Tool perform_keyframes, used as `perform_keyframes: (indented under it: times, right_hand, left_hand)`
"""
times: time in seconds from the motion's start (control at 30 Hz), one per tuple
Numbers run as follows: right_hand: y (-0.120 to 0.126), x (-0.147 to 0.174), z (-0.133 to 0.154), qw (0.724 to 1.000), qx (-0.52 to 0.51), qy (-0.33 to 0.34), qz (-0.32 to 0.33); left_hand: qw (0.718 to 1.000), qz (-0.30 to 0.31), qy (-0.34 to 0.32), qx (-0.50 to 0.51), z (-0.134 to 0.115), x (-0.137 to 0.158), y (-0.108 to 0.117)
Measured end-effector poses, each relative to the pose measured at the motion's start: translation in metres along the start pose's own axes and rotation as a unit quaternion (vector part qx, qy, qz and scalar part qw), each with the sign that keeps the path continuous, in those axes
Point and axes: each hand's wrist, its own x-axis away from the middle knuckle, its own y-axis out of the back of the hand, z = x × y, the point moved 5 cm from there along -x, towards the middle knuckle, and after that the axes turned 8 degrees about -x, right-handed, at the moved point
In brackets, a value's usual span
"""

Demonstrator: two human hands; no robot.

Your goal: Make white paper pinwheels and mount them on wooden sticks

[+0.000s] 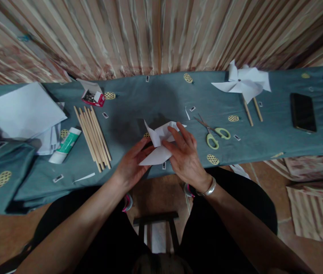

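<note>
Left hand (132, 163): partly closed, thumb and fingers holding folded white paper (161, 135).
Right hand (186, 156): half open, fingers bent against the paper; whether they pinch it, I cannot tell.
Folded white paper: between both hands, over the near side of the desk (129, 97).
Scissors (207, 128): green-handled, lying to the right.
Wooden sticks (93, 137): bundled at left, beside a glue tube (65, 146).
</note>
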Motion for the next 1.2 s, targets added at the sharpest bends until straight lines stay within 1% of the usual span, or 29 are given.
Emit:
perform_keyframes:
  times: [0.17, 0.3, 0.57, 0.73, 0.87, 1.03, 1.2]
  right_hand:
    - [0.002, 0.001, 0.013, 0.999, 0.002, 0.034, -0.013]
    - [0.004, 0.001, 0.018, 0.999, -0.004, 0.043, -0.015]
    - [-0.001, 0.003, 0.019, 0.999, -0.001, 0.034, -0.005]
    - [-0.002, 0.003, 0.02, 0.999, 0.0, 0.036, -0.008]
    - [-0.002, 0.002, 0.022, 0.999, 0.007, 0.049, -0.02]
    - [-0.004, 0.003, 0.022, 0.999, 0.003, 0.042, -0.007]
    - [-0.003, 0.003, 0.024, 0.998, 0.011, 0.054, -0.012]
  left_hand:
    - [0.998, 0.015, -0.057, -0.005, -0.006, -0.001, -0.006]
    - [0.996, 0.016, -0.081, -0.032, -0.01, -0.003, -0.007]
    - [0.993, 0.016, -0.081, -0.088, -0.007, -0.008, -0.001]
    - [0.992, 0.015, -0.088, -0.087, -0.007, -0.009, -0.003]
    - [0.992, 0.004, -0.089, -0.085, -0.006, -0.008, -0.002]
    - [0.993, -0.005, -0.085, -0.076, -0.005, -0.009, 0.0]
    - [0.994, -0.009, -0.084, -0.072, -0.006, -0.009, -0.001]
